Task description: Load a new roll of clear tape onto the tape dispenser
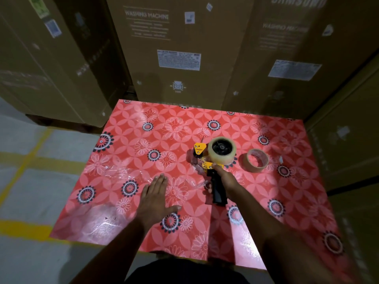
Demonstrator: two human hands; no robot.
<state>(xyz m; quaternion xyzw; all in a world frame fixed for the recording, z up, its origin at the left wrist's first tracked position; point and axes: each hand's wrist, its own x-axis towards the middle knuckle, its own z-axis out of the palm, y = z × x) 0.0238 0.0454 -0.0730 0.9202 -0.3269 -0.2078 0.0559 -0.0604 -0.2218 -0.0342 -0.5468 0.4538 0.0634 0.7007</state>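
Yellow-and-black tape dispenser (213, 167): clear tape roll (222, 150) seated, threading apparently pending; right hand (224, 179) grips handle, left hand (156, 193) flat, empty.

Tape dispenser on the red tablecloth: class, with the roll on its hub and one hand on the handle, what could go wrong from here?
1. The tape dispenser is held only by the right hand at its handle; the left hand lies flat, apart, so it may tip.
2. The clear tape roll may be unthreaded; the frame cannot show that.
3. The near-empty core beside it could get knocked.
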